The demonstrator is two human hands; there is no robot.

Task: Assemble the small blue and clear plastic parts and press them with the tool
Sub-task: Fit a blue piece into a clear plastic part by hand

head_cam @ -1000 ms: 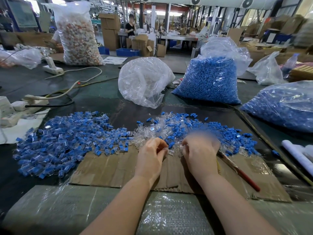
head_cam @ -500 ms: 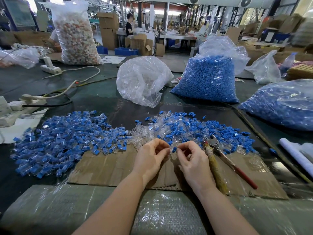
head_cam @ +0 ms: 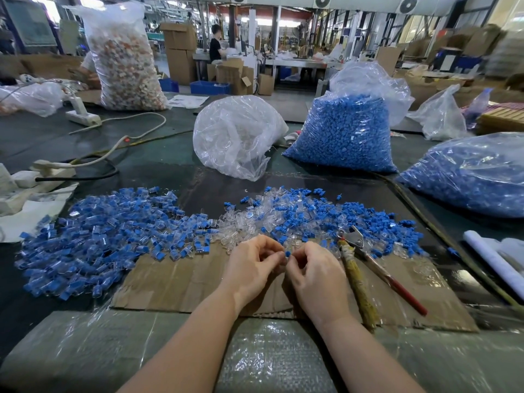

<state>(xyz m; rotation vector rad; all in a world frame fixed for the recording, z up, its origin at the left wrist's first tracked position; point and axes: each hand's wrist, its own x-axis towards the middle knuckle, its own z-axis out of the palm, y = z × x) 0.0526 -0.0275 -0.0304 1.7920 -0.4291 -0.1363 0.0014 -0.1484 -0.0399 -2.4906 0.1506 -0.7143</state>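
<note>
Since the earlier frame the hands have closed together; left hand [head_cam: 252, 265] and right hand [head_cam: 313, 268] fingers pinch one small blue part [head_cam: 287, 253] above the cardboard [head_cam: 175, 282]; pliers [head_cam: 365, 268] lie unmoved just right. Bags: clear parts bag [head_cam: 235, 134]; blue parts bag [head_cam: 343, 131]; loose parts pile [head_cam: 297, 217] on worktop [head_cam: 158, 160].

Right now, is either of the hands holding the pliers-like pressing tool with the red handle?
No. The pliers-like pressing tool lies on the brown cardboard sheet, right of both hands, which pinch a small blue plastic part.
</note>
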